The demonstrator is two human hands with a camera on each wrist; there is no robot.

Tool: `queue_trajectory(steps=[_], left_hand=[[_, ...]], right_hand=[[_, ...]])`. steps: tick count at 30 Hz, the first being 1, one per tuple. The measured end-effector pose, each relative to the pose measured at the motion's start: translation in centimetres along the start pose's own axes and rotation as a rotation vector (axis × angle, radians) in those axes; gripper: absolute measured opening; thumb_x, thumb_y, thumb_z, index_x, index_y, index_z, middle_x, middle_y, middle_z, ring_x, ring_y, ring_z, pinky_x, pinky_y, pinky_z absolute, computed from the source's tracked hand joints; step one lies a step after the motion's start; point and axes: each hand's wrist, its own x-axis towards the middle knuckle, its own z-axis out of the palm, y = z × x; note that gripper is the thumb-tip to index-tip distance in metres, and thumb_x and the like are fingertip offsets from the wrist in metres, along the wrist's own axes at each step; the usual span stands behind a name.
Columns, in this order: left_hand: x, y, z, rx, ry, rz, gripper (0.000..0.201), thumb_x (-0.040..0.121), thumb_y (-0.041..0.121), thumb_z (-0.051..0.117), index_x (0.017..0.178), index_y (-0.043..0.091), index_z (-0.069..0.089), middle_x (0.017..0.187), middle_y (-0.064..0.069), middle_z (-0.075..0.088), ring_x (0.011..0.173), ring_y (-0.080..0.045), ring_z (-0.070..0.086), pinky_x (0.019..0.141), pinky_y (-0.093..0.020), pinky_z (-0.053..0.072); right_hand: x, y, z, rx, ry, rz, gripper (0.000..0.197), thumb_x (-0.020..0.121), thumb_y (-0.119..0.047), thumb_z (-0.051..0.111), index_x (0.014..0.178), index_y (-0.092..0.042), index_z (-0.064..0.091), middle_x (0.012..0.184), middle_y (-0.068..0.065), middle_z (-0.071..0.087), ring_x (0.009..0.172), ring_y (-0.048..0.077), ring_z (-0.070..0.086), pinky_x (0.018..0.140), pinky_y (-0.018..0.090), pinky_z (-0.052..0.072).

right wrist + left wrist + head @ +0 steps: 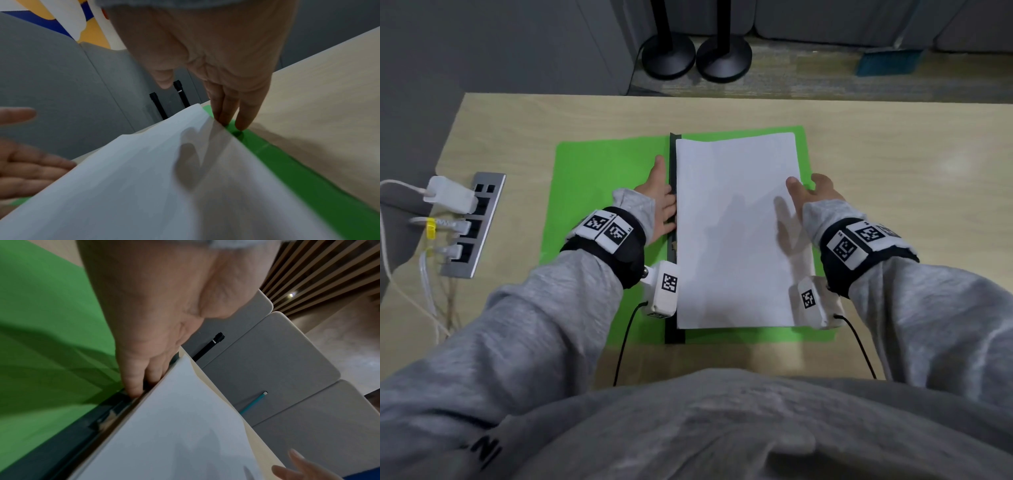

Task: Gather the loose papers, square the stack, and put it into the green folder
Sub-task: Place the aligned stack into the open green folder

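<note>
The green folder (602,192) lies open flat on the table, its dark spine (673,161) running down the middle. A white paper stack (736,233) rests on the folder's right half (298,175). My left hand (659,202) stands on edge along the spine, its straight fingers (133,386) pressing the stack's left edge (185,418). My right hand (810,192) is at the stack's right edge with straight fingers (244,113) touching the edge and the green cover, and its thumb lies over the sheet. Neither hand grips anything.
A metal power strip (474,222) with a white charger (450,195) and cables sits in the table's left side. Two black stand bases (695,54) are on the floor beyond the far table edge. Bare wood (911,171) lies to the right of the folder.
</note>
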Motion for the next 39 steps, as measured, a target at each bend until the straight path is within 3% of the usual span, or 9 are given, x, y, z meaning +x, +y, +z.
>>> queue_trajectory(steps=[9, 17, 22, 26, 29, 32, 35, 37, 39], left_hand=[[-4.4, -5.0, -1.3, 0.13, -0.085, -0.068, 0.083, 0.091, 0.066, 0.02, 0.148, 0.006, 0.017, 0.155, -0.011, 0.024, 0.142, -0.024, 0.027, 0.118, -0.044, 0.02], [-6.2, -6.6, -1.2, 0.092, -0.064, -0.05, 0.084, 0.089, 0.069, 0.024, 0.149, 0.011, 0.015, 0.156, -0.011, 0.022, 0.142, -0.023, 0.026, 0.118, -0.043, 0.019], [-6.7, -7.5, -2.1, 0.154, -0.047, -0.038, 0.082, 0.09, 0.067, 0.026, 0.147, 0.008, 0.022, 0.152, -0.013, 0.03, 0.138, -0.025, 0.034, 0.116, -0.044, 0.025], [-7.1, -8.5, -1.9, 0.183, -0.096, -0.048, 0.082, 0.09, 0.067, 0.023, 0.148, 0.008, 0.019, 0.154, -0.012, 0.026, 0.14, -0.025, 0.03, 0.117, -0.045, 0.022], [-7.1, -8.6, -1.9, 0.179, -0.089, -0.052, 0.081, 0.09, 0.067, 0.024, 0.147, 0.009, 0.021, 0.154, -0.012, 0.027, 0.14, -0.025, 0.031, 0.116, -0.045, 0.023], [-6.8, -8.1, -3.8, 0.182, 0.018, -0.003, 0.083, 0.084, 0.073, 0.029, 0.142, 0.014, 0.034, 0.149, -0.011, 0.037, 0.133, -0.029, 0.041, 0.112, -0.047, 0.031], [-5.0, -8.2, -6.9, 0.35, 0.236, -0.032, 0.116, 0.055, 0.096, 0.031, 0.142, 0.02, 0.036, 0.14, -0.008, 0.046, 0.125, -0.029, 0.048, 0.106, -0.044, 0.037], [-4.8, -8.1, -9.2, 0.526, 0.424, -0.052, 0.107, 0.068, 0.089, 0.032, 0.136, 0.005, 0.036, 0.126, -0.014, 0.052, 0.119, -0.03, 0.051, 0.103, -0.042, 0.037], [-5.4, -8.1, -10.6, 0.663, 0.514, -0.016, 0.073, 0.09, 0.066, 0.031, 0.101, -0.003, 0.048, 0.101, -0.02, 0.059, 0.096, -0.029, 0.06, 0.096, -0.038, 0.042]], right_hand=[[-4.1, 3.7, 0.3, -0.266, -0.059, -0.015, 0.05, 0.099, -0.046, 0.028, 0.145, -0.029, 0.02, 0.149, 0.01, 0.033, 0.133, 0.036, 0.038, 0.11, 0.048, 0.031], [-5.7, 4.9, 1.3, -0.18, -0.027, -0.013, 0.073, 0.086, -0.071, 0.026, 0.143, -0.027, 0.022, 0.145, 0.011, 0.041, 0.126, 0.038, 0.046, 0.105, 0.052, 0.036], [-6.6, 5.8, 1.3, -0.028, -0.049, -0.052, 0.063, 0.096, -0.046, 0.043, 0.143, -0.008, 0.031, 0.145, 0.017, 0.039, 0.13, 0.034, 0.042, 0.107, 0.04, 0.036], [-7.9, 6.3, 1.3, -0.241, 0.001, -0.036, 0.056, 0.097, -0.049, 0.023, 0.148, -0.025, 0.021, 0.147, 0.01, 0.036, 0.125, 0.036, 0.046, 0.101, 0.046, 0.042], [-7.8, 6.4, 1.2, -0.229, -0.023, -0.076, 0.056, 0.098, -0.047, 0.024, 0.148, -0.023, 0.019, 0.149, 0.009, 0.035, 0.127, 0.034, 0.044, 0.101, 0.044, 0.04], [-7.5, 6.6, 0.9, -0.214, -0.017, -0.07, 0.054, 0.098, -0.048, 0.024, 0.144, -0.021, 0.027, 0.141, 0.012, 0.044, 0.122, 0.035, 0.049, 0.1, 0.045, 0.042], [-7.6, 6.6, 0.6, -0.203, -0.013, -0.042, 0.047, 0.101, -0.038, 0.024, 0.145, -0.02, 0.024, 0.146, 0.012, 0.037, 0.128, 0.036, 0.043, 0.103, 0.045, 0.038], [-7.7, 6.4, 0.7, -0.155, -0.012, -0.006, 0.051, 0.1, -0.045, 0.022, 0.144, -0.02, 0.027, 0.144, 0.014, 0.04, 0.128, 0.036, 0.043, 0.104, 0.044, 0.035], [-7.8, 6.0, 0.7, -0.119, -0.002, -0.011, 0.052, 0.1, -0.045, 0.024, 0.142, -0.015, 0.033, 0.141, 0.015, 0.044, 0.127, 0.036, 0.045, 0.103, 0.041, 0.036]])
